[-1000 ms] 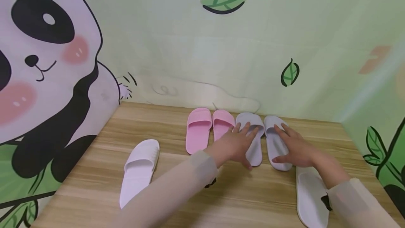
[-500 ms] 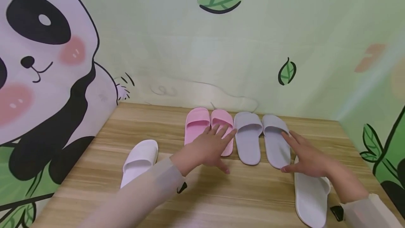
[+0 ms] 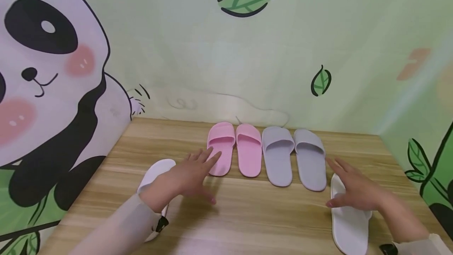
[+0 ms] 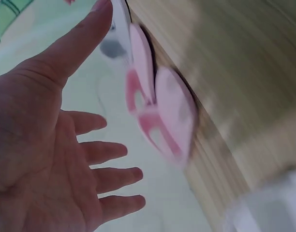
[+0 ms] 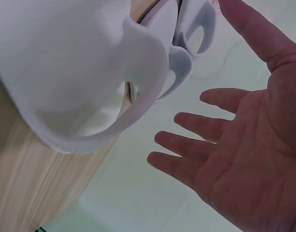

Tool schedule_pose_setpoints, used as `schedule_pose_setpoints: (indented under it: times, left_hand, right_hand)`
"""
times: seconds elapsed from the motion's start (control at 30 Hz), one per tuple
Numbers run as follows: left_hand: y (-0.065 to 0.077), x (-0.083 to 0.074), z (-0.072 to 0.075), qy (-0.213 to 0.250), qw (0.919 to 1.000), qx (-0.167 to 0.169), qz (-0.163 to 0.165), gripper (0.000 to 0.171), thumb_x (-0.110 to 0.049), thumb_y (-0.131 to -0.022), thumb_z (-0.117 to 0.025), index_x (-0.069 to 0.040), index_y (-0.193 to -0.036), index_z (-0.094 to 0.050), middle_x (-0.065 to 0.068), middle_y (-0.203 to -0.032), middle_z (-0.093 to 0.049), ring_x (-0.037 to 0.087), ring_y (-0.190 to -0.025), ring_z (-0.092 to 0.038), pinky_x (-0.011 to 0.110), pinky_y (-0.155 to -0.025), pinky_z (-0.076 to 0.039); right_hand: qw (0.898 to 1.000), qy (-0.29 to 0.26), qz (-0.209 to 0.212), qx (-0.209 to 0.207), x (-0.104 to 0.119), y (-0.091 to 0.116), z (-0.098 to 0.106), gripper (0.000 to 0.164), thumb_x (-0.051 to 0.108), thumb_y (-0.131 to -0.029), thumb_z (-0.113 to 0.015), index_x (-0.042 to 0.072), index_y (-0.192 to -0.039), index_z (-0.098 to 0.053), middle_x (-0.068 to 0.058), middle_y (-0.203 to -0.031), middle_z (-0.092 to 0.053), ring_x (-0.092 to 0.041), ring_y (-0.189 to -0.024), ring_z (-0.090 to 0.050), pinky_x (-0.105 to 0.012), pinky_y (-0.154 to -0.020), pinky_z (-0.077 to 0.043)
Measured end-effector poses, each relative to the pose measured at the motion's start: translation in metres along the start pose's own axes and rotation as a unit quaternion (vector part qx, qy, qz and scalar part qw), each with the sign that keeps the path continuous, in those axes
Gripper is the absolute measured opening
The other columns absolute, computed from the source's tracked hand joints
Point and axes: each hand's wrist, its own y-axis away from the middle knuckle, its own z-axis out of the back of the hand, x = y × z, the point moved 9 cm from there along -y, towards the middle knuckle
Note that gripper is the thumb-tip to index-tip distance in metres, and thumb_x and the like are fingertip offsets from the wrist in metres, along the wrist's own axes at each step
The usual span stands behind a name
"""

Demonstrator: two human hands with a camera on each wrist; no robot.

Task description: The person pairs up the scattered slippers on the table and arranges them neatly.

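Note:
My left hand (image 3: 189,176), fingers spread and holding nothing, hovers between the left white slipper (image 3: 161,167) and the pink slippers. It covers much of that white slipper in the head view. My right hand (image 3: 361,188) is also spread and holds nothing, over the strap end of the right white slipper (image 3: 350,227). In the right wrist view that white slipper (image 5: 66,63) lies close by the fingers. Side by side at the back stand a left pink slipper (image 3: 221,160), a right pink slipper (image 3: 249,160), a left grey slipper (image 3: 278,168) and a right grey slipper (image 3: 311,168).
The slippers lie on a wood-grain tabletop (image 3: 247,219). A pale green cloth backdrop (image 3: 170,42) rises right behind the table's back edge, with a panda (image 3: 67,89) printed at left. Another printed panel (image 3: 424,101) borders the right side.
My left hand has moved left, away from the grey slippers and past the pink ones, toward the left white slipper. My right hand has shifted right, off the right grey slipper to the white one.

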Motion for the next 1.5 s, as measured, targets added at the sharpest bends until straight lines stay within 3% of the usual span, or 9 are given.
schedule_pose_setpoints:
  times: [0.17, 0.33, 0.43, 0.57, 0.77, 1.03, 1.3, 1.43, 1.5]
  left_hand:
    - [0.032, 0.042, 0.000, 0.018, 0.9995, -0.011, 0.024, 0.134, -0.059, -0.061, -0.095, -0.008, -0.164, -0.026, 0.025, -0.169, -0.024, 0.056, -0.152, -0.025, 0.073, -0.120, -0.023]
    - [0.061, 0.077, -0.012, 0.043, 0.9970, 0.013, 0.063, 0.140, -0.058, -0.053, -0.097, -0.005, -0.162, -0.028, 0.032, -0.166, -0.025, 0.063, -0.148, -0.024, 0.078, -0.115, -0.024]
    - [0.075, 0.090, -0.022, 0.066, 0.9947, 0.028, 0.073, 0.143, -0.056, -0.050, -0.099, -0.003, -0.162, -0.028, 0.032, -0.167, -0.023, 0.063, -0.149, -0.021, 0.079, -0.113, -0.025]
    - [0.086, 0.098, -0.028, 0.086, 0.9938, 0.018, 0.068, 0.146, -0.050, -0.045, -0.102, -0.004, -0.162, -0.028, 0.028, -0.168, -0.025, 0.060, -0.151, -0.020, 0.079, -0.113, -0.027]
    - [0.092, 0.103, -0.031, 0.072, 0.9945, -0.022, 0.073, 0.147, -0.047, -0.041, -0.103, -0.007, -0.162, -0.031, 0.023, -0.164, -0.035, 0.055, -0.149, -0.031, 0.074, -0.109, -0.038]
    - [0.103, 0.111, -0.035, 0.073, 0.9895, -0.032, 0.121, 0.153, -0.051, -0.037, -0.104, -0.005, -0.162, -0.029, 0.022, -0.155, -0.042, 0.047, -0.140, -0.042, 0.064, -0.100, -0.051]
    - [0.093, 0.115, -0.038, 0.032, 0.9907, -0.023, 0.130, 0.156, -0.056, -0.031, -0.104, -0.003, -0.158, -0.031, 0.021, -0.151, -0.042, 0.049, -0.133, -0.046, 0.061, -0.091, -0.055]
    - [0.088, 0.114, -0.040, 0.018, 0.9902, -0.012, 0.138, 0.153, -0.060, -0.033, -0.103, -0.006, -0.157, -0.032, 0.019, -0.152, -0.042, 0.046, -0.135, -0.047, 0.062, -0.093, -0.054]
    - [0.085, 0.112, -0.039, 0.009, 0.9906, -0.006, 0.136, 0.150, -0.061, -0.034, -0.102, -0.008, -0.156, -0.033, 0.017, -0.152, -0.043, 0.044, -0.134, -0.048, 0.062, -0.094, -0.054]
  right_hand:
    - [1.000, 0.009, -0.015, 0.003, -0.012, 0.008, -0.006, 0.127, 0.044, -0.068, -0.094, -0.009, -0.159, -0.023, -0.044, -0.160, -0.017, -0.071, -0.138, -0.024, -0.084, -0.104, -0.028]
    - [0.999, 0.027, -0.036, 0.025, -0.028, 0.012, -0.016, 0.129, 0.047, -0.065, -0.095, -0.010, -0.158, -0.025, -0.048, -0.155, -0.021, -0.073, -0.135, -0.026, -0.083, -0.102, -0.032]
    - [0.998, 0.028, -0.041, 0.045, -0.033, 0.012, -0.024, 0.130, 0.047, -0.066, -0.095, -0.011, -0.158, -0.024, -0.050, -0.154, -0.020, -0.074, -0.134, -0.027, -0.082, -0.103, -0.033]
    - [0.997, 0.014, -0.043, 0.067, -0.037, 0.014, -0.036, 0.131, 0.044, -0.066, -0.096, -0.012, -0.158, -0.021, -0.050, -0.154, -0.019, -0.073, -0.135, -0.027, -0.081, -0.104, -0.032]
    - [0.996, 0.016, -0.057, 0.071, -0.042, 0.011, -0.048, 0.139, 0.050, -0.061, -0.096, -0.007, -0.161, -0.018, -0.048, -0.153, -0.024, -0.069, -0.133, -0.032, -0.080, -0.103, -0.035]
    - [0.995, 0.049, -0.066, 0.063, -0.040, -0.006, -0.049, 0.150, 0.057, -0.051, -0.097, -0.003, -0.162, -0.017, -0.044, -0.148, -0.032, -0.064, -0.126, -0.039, -0.078, -0.098, -0.042]
    - [0.990, 0.074, -0.076, 0.092, -0.045, -0.021, -0.050, 0.158, 0.061, -0.044, -0.096, -0.006, -0.162, -0.013, -0.046, -0.140, -0.035, -0.061, -0.121, -0.041, -0.077, -0.093, -0.045]
    - [0.992, 0.095, -0.038, 0.072, -0.047, -0.021, -0.044, 0.152, 0.060, -0.046, -0.098, -0.012, -0.157, -0.022, -0.042, -0.131, -0.045, -0.053, -0.111, -0.051, -0.066, -0.086, -0.053]
    - [0.991, 0.112, -0.021, 0.065, -0.050, -0.018, -0.045, 0.146, 0.060, -0.050, -0.098, -0.014, -0.153, -0.025, -0.044, -0.129, -0.047, -0.056, -0.109, -0.054, -0.065, -0.082, -0.055]
